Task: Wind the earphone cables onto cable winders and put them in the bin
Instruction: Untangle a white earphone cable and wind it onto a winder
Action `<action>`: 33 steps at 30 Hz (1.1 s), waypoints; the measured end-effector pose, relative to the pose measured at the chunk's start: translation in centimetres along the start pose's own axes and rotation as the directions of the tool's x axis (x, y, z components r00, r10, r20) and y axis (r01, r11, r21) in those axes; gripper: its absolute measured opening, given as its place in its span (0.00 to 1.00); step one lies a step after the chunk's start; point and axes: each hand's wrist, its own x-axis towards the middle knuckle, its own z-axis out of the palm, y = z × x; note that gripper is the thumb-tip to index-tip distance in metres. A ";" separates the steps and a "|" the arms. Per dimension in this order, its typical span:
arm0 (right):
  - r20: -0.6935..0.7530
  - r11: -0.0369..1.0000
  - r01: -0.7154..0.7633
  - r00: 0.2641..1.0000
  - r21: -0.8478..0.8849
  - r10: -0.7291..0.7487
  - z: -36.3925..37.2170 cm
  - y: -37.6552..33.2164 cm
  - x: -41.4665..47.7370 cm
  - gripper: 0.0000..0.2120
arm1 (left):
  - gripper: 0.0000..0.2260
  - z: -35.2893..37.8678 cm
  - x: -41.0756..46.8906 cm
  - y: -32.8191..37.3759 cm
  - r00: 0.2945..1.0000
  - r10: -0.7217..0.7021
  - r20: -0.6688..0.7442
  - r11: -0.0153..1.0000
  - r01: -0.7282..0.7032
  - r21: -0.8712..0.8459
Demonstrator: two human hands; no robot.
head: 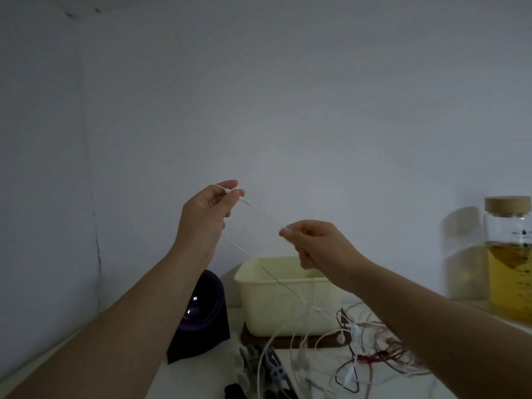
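cream bin (259, 306), jar (507, 226) (yellow liquid (508, 283) inside)

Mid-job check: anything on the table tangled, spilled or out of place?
Yes: the earphone cables beside the bin lie in a tangled heap; the white cable pinched by the left hand and right hand trails down toward it. Nothing looks spilled.

The bin (288, 306) stands toward the back edge of the surface (201, 381). Its open top is reachable from above, crossed only by a thin white cable (253, 258) slanting down from the raised left hand (207, 208). A purple device (201, 321) crowds the bin's left side, and a glass jar (508, 254) stands at the back right. Tangled cables (371, 349) and cable winders (273, 367) clutter the front edge.
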 end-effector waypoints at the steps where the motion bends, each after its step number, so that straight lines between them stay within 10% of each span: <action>1: 0.073 0.995 -0.049 0.996 -0.087 0.055 -0.8 0.7 -0.2 0.07 | 0.05 -0.4 0.1 -0.1 0.999 0.010 -0.035 1.000 -0.010 -0.010; 5: 0.200 0.640 -0.021 0.942 -0.768 0.271 -3.8 4.5 -1.9 0.06 | 0.06 -1.8 0.6 -0.3 0.986 0.036 -0.165 0.999 -0.039 -0.014; 9: 0.058 0.220 -0.010 0.952 -0.975 0.301 -6.6 6.7 -2.9 0.16 | 0.06 -2.0 0.3 -0.8 0.990 0.054 -0.132 0.998 -0.052 0.017; 13: -0.061 0.559 -0.282 0.923 -0.780 0.380 -8.6 6.9 -2.5 0.14 | 0.06 -1.4 0.1 -1.1 0.994 0.044 -0.099 0.999 -0.041 0.033; 19: 0.087 0.868 -0.171 0.968 -0.467 0.237 -5.4 5.5 -2.4 0.08 | 0.06 0.7 0.2 -0.6 0.996 0.037 -0.083 0.998 -0.041 -0.047; 25: 0.213 0.615 0.081 0.966 -0.784 0.145 0.2 6.8 -0.9 0.12 | 0.06 1.9 -0.4 1.9 0.998 0.060 -0.017 0.988 -0.062 -0.144; 33: -0.209 0.390 -0.298 0.944 -0.871 0.254 -7.7 6.9 2.3 0.14 | 0.07 -1.5 0.5 2.2 0.986 0.065 -0.152 0.981 -0.091 -0.171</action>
